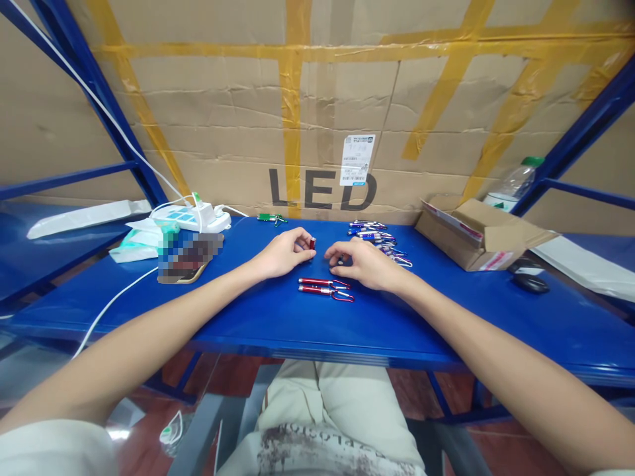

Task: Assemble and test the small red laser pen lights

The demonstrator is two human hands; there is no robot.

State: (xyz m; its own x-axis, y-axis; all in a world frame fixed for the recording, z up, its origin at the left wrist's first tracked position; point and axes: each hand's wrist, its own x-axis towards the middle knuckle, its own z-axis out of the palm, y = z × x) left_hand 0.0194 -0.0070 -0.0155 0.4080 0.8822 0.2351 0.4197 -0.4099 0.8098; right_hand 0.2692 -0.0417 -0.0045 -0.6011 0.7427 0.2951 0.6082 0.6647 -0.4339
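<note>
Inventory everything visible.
Clipped metal tubes: two red, centre; one green, back; several mostly blue, right
Short cylinder: one, red, in left hand
Flat phone: one, tan-edged, left
Plastic power strip: one, white, left
Cables: several, white, left
Crumpled packet: one, white-green, left
Flat packages: two, white, sides
Open cardboard box: one, brown, right
Plastic bottle: one, clear, right
Rounded mouse: one, black, right
Taped cardboard panel: one, brown, back
Metal table: one, blue, centre
Right hand, left hand: two, bare, centre
</note>
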